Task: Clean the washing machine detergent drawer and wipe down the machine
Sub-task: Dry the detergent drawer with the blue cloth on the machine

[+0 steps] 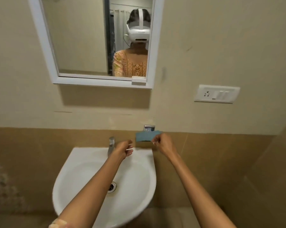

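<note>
A blue cloth (145,137) hangs folded on a chrome holder (149,127) on the tiled wall, just right of the tap. My right hand (163,143) is at the cloth's lower right corner, with curled fingertips that pinch its edge. My left hand (124,149) hovers over the back rim of the white basin (83,163), between the tap and the cloth. Its fingers are loosely curled and hold nothing. No washing machine or detergent drawer shows in this view.
A chrome tap (111,145) stands at the back of the basin, and the drain (112,187) is in its bowl. A white-framed mirror (83,46) hangs above. A switch and socket plate (216,93) is on the wall at the right.
</note>
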